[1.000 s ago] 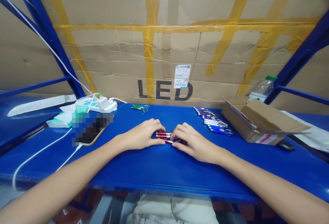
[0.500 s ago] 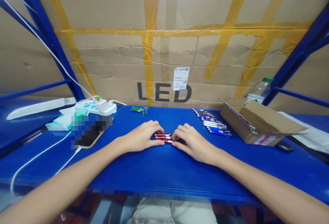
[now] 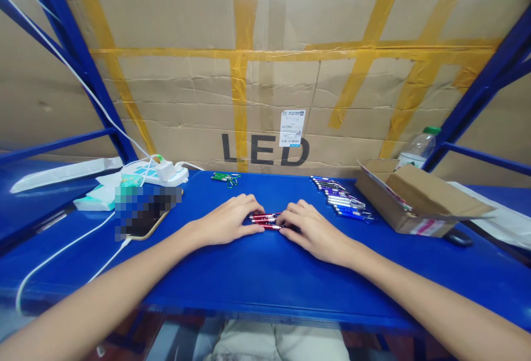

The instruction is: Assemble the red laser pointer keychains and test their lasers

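Several slim red metal tubes (image 3: 264,219), like small keychain flashlights, lie side by side on the blue tabletop (image 3: 249,278) between my hands. My left hand (image 3: 232,220) curls around their left ends, its thumb along the near side and fingers on the far side. At their right ends my right hand (image 3: 309,229) has its fingers bent and thumb close in, pinching them. The fingers cover both ends of the row. The nearest red tube sits slightly apart from the others.
Blue, silver, purple and dark tubes (image 3: 340,198) lie in a row at right, beside an open cardboard box (image 3: 418,195). Green tubes with clips (image 3: 225,177) are at the back. A phone (image 3: 153,214), power strip (image 3: 178,174) and white cables occupy the left. A large carton (image 3: 186,101) stands behind.
The nearest red tube has shifted slightly right and apart from the rest of the row. My hands have barely moved.
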The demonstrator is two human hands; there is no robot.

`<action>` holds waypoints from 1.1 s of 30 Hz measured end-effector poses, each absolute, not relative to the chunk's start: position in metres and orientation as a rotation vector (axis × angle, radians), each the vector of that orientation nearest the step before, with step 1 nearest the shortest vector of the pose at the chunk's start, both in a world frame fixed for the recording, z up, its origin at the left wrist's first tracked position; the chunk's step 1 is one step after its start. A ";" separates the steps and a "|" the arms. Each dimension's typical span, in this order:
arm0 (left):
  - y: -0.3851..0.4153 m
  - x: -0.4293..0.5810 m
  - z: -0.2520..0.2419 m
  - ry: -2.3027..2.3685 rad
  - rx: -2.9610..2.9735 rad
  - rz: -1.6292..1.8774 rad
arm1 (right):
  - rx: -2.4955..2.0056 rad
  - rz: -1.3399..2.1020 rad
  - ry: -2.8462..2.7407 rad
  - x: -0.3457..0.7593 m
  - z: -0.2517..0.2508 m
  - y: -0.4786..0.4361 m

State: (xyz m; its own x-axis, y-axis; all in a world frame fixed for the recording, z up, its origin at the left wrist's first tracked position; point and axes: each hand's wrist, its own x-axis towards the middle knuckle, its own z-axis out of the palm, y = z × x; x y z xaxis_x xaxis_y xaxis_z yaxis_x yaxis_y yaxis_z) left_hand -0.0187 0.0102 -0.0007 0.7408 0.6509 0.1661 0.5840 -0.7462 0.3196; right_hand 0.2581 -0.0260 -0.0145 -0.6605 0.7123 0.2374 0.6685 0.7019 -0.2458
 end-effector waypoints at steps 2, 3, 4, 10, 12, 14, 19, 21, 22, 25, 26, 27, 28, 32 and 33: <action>0.010 -0.019 -0.001 0.976 2.697 0.392 | -1.085 0.187 -2.594 0.259 -0.015 -0.025; 0.010 -0.019 0.000 0.977 2.699 0.393 | -1.086 0.181 -2.593 0.259 -0.016 -0.025; 0.010 -0.019 0.000 0.978 2.702 0.395 | -1.087 0.174 -2.591 0.259 -0.016 -0.024; 0.003 -0.017 0.008 0.975 2.716 0.368 | -1.099 0.157 -2.581 0.260 -0.017 -0.023; 0.001 -0.016 0.009 0.970 2.710 0.370 | -1.106 0.167 -2.577 0.260 -0.017 -0.023; 0.001 -0.016 0.009 0.968 2.707 0.373 | -1.111 0.179 -2.573 0.260 -0.016 -0.024; 0.005 -0.018 0.003 0.969 2.722 0.413 | -1.108 0.192 -2.561 0.260 -0.016 -0.023; 0.007 -0.019 0.001 0.978 2.723 0.423 | -1.112 0.202 -2.558 0.260 -0.016 -0.023; 0.008 -0.019 0.000 0.981 2.723 0.425 | -1.113 0.212 -2.560 0.260 -0.015 -0.024; 0.009 -0.019 -0.001 0.984 2.729 0.430 | -1.102 0.237 -2.570 0.259 -0.014 -0.026; 0.009 -0.019 -0.001 0.987 2.733 0.427 | -1.092 0.243 -2.578 0.259 -0.013 -0.026; 0.010 -0.019 -0.001 0.990 2.738 0.422 | -1.078 0.249 -2.588 0.258 -0.012 -0.027; 0.010 -0.019 -0.002 0.992 2.743 0.415 | -1.062 0.255 -2.598 0.258 -0.011 -0.028; 0.011 -0.020 -0.004 0.993 2.755 0.403 | -1.012 0.272 -2.606 0.257 -0.009 -0.030; 0.011 -0.020 -0.004 0.992 2.757 0.405 | -1.004 0.272 -2.602 0.257 -0.009 -0.030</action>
State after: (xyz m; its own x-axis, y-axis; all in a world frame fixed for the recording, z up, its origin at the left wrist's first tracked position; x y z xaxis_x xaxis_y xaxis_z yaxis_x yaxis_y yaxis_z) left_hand -0.0198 0.0111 -0.0042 0.7398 0.6449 0.1918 0.5948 -0.7601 0.2616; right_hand 0.2574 -0.0300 -0.0088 -0.6936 0.6787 0.2414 0.6142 0.7323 -0.2940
